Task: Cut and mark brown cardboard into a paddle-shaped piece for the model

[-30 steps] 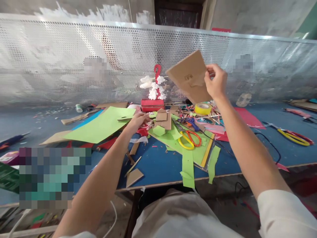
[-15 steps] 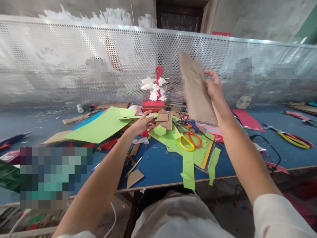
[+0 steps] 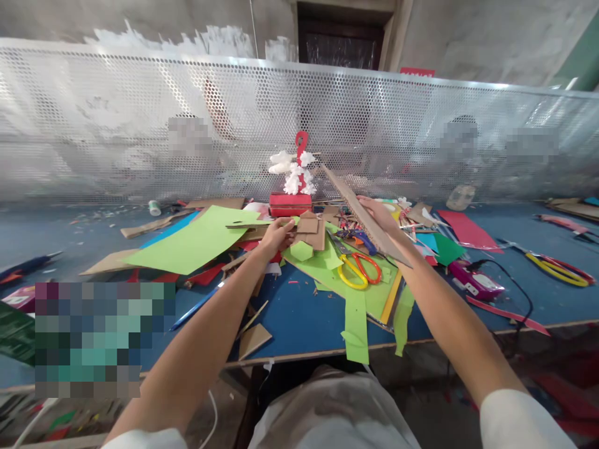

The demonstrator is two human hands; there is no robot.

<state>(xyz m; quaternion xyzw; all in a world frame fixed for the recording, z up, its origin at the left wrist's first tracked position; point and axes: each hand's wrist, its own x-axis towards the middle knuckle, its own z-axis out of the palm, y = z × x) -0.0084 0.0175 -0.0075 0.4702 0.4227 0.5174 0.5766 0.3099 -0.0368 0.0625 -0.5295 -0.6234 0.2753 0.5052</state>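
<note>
Blue table [image 3: 304, 324] | right hand [image 3: 380, 216] | cardboard sheet [image 3: 352, 202] lowered, turned nearly edge-on

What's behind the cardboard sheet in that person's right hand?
Behind the cardboard sheet: part of the right hand holding it, cluttered craft scraps, then the perforated metal screen farther back. Whatever lies directly behind its surface is covered.

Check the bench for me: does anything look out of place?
Yes: one green paper strip and a second strip overhang the front edge of the table, where a sleeve might catch them. The cardboard sheet slants too, but the right hand is holding it.
</note>
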